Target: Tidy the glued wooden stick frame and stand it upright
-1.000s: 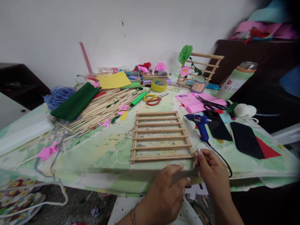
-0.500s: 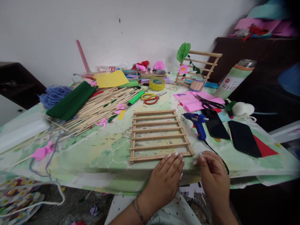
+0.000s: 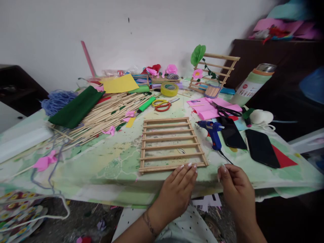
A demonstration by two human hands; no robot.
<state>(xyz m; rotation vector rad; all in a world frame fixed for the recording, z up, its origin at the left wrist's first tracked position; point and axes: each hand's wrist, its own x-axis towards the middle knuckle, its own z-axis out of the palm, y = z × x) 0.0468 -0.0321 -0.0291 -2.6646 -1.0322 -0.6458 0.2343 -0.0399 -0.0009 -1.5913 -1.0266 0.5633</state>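
Resting along the right half of the near rail, the fingertips of the left hand [image 3: 176, 190] lay close together and fairly straight, seemingly touching the wood without closing round it. The stick frame [image 3: 172, 146] sat flat by the middle of the table's near edge, its rungs running left to right. The right hand [image 3: 239, 187] hung near that edge, beyond the frame's near right corner and apart from it, thumb and forefinger drawn close; whether they met, or pinched something small, I could not tell.

Steadying the frame well, I judged, called for light, even pressure on the rail, since a hard push on one end could have racked the thin sticks or strained a joint. Keeping both uprights flat on the table [image 3: 126, 141] mattered too, as did holding the near rail back from the edge.

The glue gun [image 3: 215, 136] lay to the right of the frame, its nozzle towards the far right corner; I would have treated the tip as hot and kept fingers and cord away from it. Scissors [image 3: 163, 107] and loose sticks [image 3: 113, 116] lay farther back, clear of both hands
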